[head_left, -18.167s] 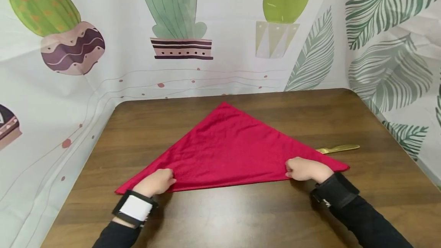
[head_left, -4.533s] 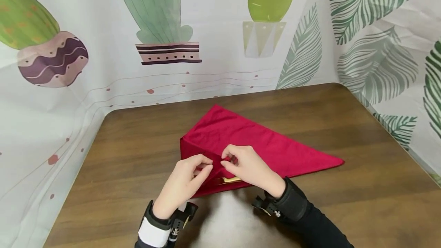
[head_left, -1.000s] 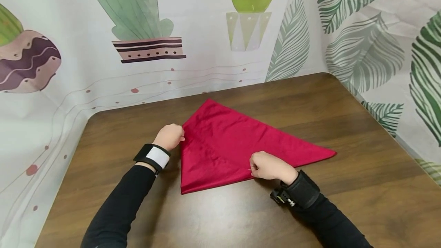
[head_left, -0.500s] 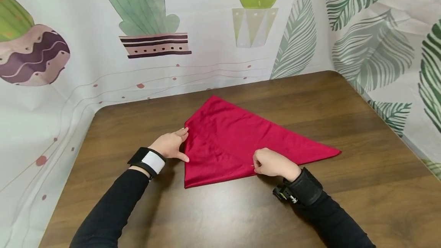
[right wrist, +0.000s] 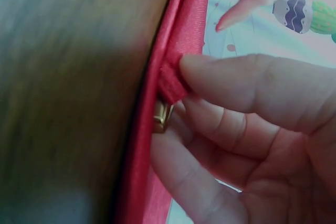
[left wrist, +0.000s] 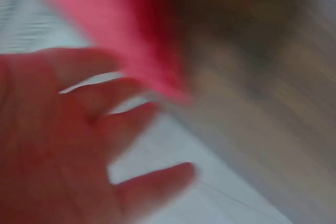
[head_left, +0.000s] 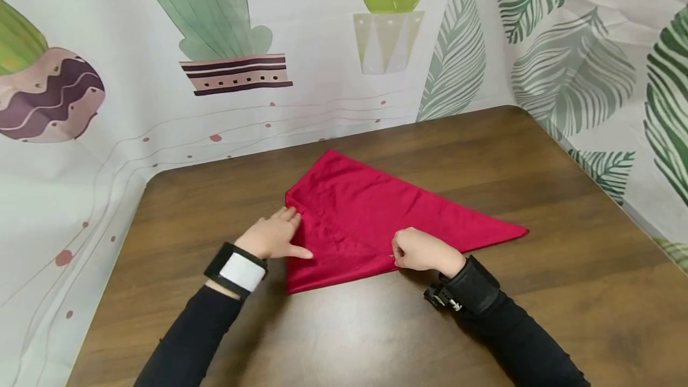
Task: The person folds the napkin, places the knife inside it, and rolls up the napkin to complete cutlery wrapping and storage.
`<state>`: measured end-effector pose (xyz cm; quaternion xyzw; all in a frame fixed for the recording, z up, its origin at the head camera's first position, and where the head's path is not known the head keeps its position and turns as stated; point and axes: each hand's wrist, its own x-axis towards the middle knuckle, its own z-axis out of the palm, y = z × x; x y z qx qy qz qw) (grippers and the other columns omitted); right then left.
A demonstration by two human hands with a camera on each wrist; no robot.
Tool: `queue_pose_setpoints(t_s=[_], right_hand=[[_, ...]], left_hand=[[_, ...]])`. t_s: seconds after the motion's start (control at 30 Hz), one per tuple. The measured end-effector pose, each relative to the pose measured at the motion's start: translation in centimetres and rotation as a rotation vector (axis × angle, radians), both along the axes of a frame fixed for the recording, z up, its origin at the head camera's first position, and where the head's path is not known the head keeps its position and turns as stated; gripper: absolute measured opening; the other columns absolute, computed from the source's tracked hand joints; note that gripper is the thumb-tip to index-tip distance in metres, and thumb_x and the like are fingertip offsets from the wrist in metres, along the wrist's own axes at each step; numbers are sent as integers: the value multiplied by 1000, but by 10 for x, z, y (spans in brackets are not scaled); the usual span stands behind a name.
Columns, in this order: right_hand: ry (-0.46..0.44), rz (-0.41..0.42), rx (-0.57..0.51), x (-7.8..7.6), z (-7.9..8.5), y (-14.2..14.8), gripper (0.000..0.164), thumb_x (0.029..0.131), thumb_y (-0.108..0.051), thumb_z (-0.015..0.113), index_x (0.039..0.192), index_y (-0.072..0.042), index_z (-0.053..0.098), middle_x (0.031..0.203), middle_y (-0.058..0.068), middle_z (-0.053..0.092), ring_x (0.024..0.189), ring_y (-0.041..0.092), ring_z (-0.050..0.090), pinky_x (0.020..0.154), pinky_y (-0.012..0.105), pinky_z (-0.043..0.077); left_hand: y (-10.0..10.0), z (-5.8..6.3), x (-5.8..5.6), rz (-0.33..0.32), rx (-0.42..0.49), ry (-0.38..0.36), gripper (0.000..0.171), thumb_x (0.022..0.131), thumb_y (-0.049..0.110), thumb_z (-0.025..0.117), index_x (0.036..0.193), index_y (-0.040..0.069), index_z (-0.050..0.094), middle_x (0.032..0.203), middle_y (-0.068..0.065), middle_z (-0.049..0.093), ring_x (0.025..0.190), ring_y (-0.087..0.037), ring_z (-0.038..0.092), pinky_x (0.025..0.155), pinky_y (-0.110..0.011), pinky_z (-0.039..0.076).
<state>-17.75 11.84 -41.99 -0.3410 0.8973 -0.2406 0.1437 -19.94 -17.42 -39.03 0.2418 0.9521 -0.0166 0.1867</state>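
A red cloth napkin lies folded on the wooden table, its left side a straight upright fold and its right end a long point. My right hand pinches a small folded corner of the napkin between thumb and finger at the front edge. A small end of the gold knife peeks out just under that corner; the rest is hidden by cloth. My left hand is spread over the napkin's left fold, thumb apart from the fingers. The left wrist view is blurred, showing the spread fingers near the cloth.
The brown wooden table extends around the napkin on all sides. Behind it hangs a white backdrop printed with cacti and leaves. A black band with a small device sits on the right wrist.
The full triangle's left corner was folded rightward, with the gold knife now mostly covered. In the last second my left hand has released the left fold and spread over it; the right stays pinching.
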Motion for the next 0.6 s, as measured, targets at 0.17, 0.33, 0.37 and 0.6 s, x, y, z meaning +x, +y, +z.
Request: queue_pose_setpoints(t_s=[0.17, 0.33, 0.37, 0.6], right_hand=[[9, -7, 8, -3, 2, 1, 29, 70, 1, 61, 48, -12, 47, 46, -10, 39, 47, 4, 34, 50, 19, 35], [9, -1, -8, -3, 1, 0, 27, 69, 2, 60, 49, -11, 48, 45, -9, 40, 46, 4, 36, 47, 19, 35], [4, 0, -9, -3, 0, 0, 27, 69, 3, 60, 49, -11, 48, 45, -9, 39, 46, 4, 35, 47, 19, 35], [-11, 19, -22, -3, -2, 1, 22, 69, 3, 58, 53, -10, 52, 49, -9, 42, 48, 4, 38, 49, 19, 36]], left_hand=[[62, 7, 41, -273, 107, -1, 82, 74, 60, 55, 130, 1, 42, 136, -14, 35, 127, -27, 27, 95, -48, 29], [101, -6, 62, -409, 102, 54, 79, 76, 61, 51, 130, 4, 42, 136, -9, 37, 125, -21, 31, 96, -40, 32], [106, -9, 64, -419, 99, 74, 78, 76, 61, 51, 130, 4, 43, 135, -9, 38, 124, -21, 33, 96, -37, 33], [119, -26, 69, -402, 101, 221, 72, 76, 59, 54, 124, 5, 50, 126, -7, 47, 114, -20, 43, 89, -24, 38]])
